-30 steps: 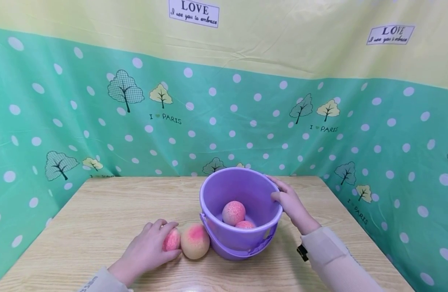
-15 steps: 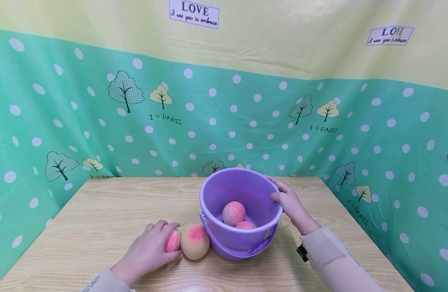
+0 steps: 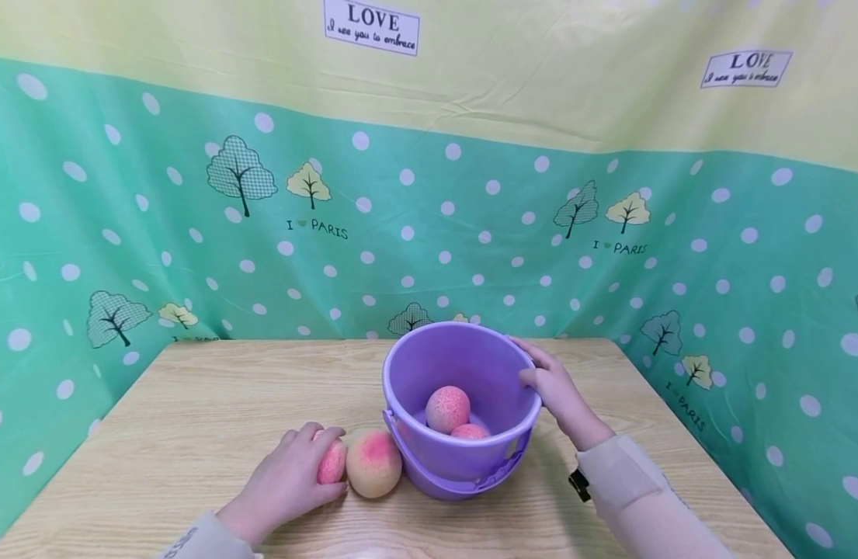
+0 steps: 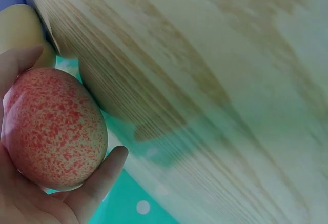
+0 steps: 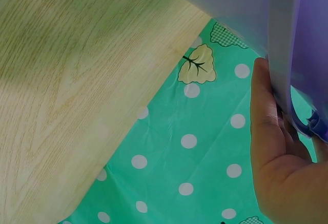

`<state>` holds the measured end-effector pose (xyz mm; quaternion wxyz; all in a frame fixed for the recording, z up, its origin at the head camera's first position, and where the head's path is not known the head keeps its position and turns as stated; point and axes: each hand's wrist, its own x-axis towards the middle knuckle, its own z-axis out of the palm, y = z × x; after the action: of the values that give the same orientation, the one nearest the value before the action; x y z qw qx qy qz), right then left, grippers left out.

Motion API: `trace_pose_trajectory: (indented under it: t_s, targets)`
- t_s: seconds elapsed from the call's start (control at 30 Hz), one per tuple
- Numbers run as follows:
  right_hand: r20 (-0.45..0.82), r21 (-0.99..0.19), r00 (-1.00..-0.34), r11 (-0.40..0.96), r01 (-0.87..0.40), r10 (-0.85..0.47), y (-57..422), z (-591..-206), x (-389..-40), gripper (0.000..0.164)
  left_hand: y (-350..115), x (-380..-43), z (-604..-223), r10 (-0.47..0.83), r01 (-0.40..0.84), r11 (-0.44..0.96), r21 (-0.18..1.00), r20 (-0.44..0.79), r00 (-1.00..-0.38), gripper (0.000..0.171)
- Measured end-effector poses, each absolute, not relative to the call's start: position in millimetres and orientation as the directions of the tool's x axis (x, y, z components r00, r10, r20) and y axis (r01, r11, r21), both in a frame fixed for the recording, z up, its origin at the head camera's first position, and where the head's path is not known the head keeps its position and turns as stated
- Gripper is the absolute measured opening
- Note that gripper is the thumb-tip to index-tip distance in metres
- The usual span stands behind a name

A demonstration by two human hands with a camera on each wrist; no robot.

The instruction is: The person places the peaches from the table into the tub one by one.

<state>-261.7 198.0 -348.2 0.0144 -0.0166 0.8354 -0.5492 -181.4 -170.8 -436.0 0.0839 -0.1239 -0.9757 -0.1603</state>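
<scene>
My left hand grips a red-speckled peach, fingers and thumb curled around its sides, low over the table. Touching that peach on the right is a larger pale peach with a pink blush, which stands against the purple bucket. The bucket tilts a little toward me. My right hand holds its rim on the right side, thumb inside and fingers outside. Within the bucket lie a pink peach and a second pink peach, partly hidden by the front rim.
The bucket's purple handle hangs down its front. Under everything is a light wood table. A green polka-dot cloth with a yellow upper band rises behind the table and along both sides.
My left hand has shifted very slightly to the right with the speckled peach. The bucket, my right hand and the other peaches have stayed in place.
</scene>
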Motion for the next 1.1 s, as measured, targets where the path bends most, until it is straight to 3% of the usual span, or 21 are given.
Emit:
trace_pose_trajectory:
  t_s: [1.1]
  targets:
    - [-0.008, -0.919, -0.999, 0.394, -0.011, -0.048, 199.0, -347.1, -259.8, 0.08, -169.9, -181.7, -440.1, 0.243, 0.306, 0.895, 0.325, 0.222, -0.944, 0.061]
